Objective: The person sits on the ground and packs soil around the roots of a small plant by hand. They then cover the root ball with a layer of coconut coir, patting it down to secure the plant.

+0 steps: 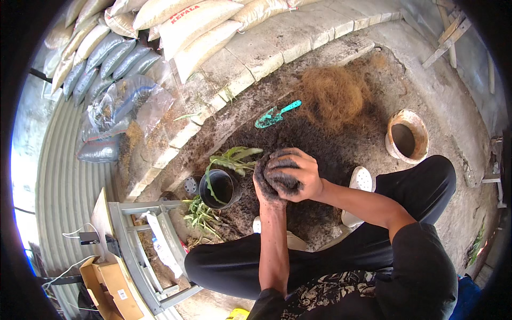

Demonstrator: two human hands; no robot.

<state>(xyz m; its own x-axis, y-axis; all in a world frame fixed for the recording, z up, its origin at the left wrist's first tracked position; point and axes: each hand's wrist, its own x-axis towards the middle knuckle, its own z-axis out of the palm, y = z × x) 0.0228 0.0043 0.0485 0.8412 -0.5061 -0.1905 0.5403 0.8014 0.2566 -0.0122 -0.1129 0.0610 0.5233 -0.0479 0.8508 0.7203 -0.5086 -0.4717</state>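
My left hand (pixel 265 180) and my right hand (pixel 294 174) are cupped together around a clump of dark, moist potting mix (pixel 289 183), both coated in it. Leafy green plant stems (pixel 236 158) extend leftward from beside my left hand; whether they join the clump is hidden. Just left of my hands stands a black plastic pot (pixel 219 188), with one long stem hanging across its opening. Beyond my hands, a turquoise hand trowel (pixel 276 115) rests on the dark soil, near a heap of brown coconut fibre (pixel 334 98).
A dirty round bucket (pixel 420 138) stands at right. More green cuttings (pixel 202 216) lie left of my feet. A grey metal-framed stool (pixel 140 256) and an open cardboard box (pixel 116 286) are at lower left. Filled sacks (pixel 200 30) are stacked behind a paved concrete ledge (pixel 260 56).
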